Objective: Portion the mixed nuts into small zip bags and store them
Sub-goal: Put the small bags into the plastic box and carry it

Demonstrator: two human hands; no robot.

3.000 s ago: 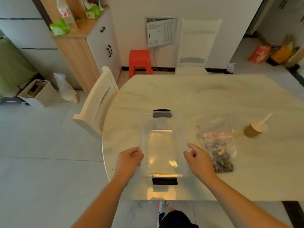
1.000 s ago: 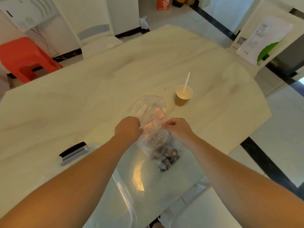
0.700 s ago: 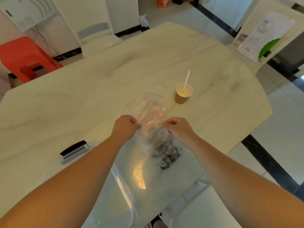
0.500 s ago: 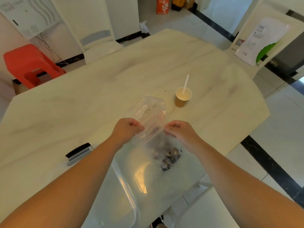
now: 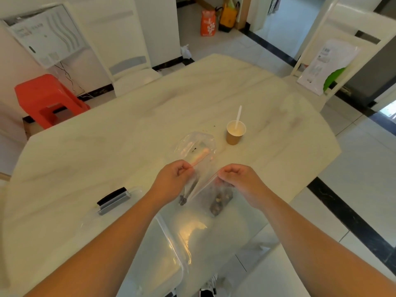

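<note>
Since half a second ago the two hands have drawn further apart, and the mouth of the zip bag [image 5: 205, 189] gapes wider between them; the nuts [image 5: 218, 203] have slid into the low corner. The left hand [image 5: 173, 181] has its grip pinched shut on one lip of the bag, right at the pinkish zip strip, with the fingers curled in. The right hand [image 5: 237, 181] is closed the same way on the other lip, thumb and forefinger nipping the plastic. The bag hangs between the two hands just over the near part of the counter [image 5: 128, 129], and its clear upper part stretches away toward a paper cup [image 5: 235, 133] with a white spoon [image 5: 238, 116] standing in it. The cup stands near the bag but apart from it. Below the left forearm lies a clear plastic box [image 5: 162, 249] with a black latch [image 5: 112, 200] at its far end, close to the counter's near edge. Across the counter stand white chairs, and a red stool [image 5: 46, 97] is on the floor to the left.
</note>
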